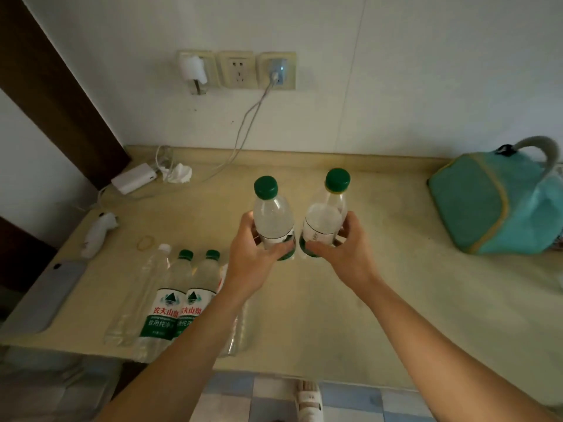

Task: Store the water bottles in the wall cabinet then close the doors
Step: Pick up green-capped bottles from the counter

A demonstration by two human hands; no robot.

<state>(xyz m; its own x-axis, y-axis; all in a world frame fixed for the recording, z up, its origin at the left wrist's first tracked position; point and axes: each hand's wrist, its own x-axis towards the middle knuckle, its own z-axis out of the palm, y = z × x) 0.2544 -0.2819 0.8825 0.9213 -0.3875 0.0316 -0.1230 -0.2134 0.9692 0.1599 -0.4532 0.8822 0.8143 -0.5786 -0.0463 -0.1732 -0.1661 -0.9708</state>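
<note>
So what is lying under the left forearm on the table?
Another clear bottle lies there beside the two green-capped bottles. The left forearm covers most of it, so its cap and label cannot be read.

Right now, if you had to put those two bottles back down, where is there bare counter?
The widest bare patch lies between the right hand and the teal bag, running to the counter front edge. The left front is crowded: standing bottles, a phone, a rubber band.
</note>
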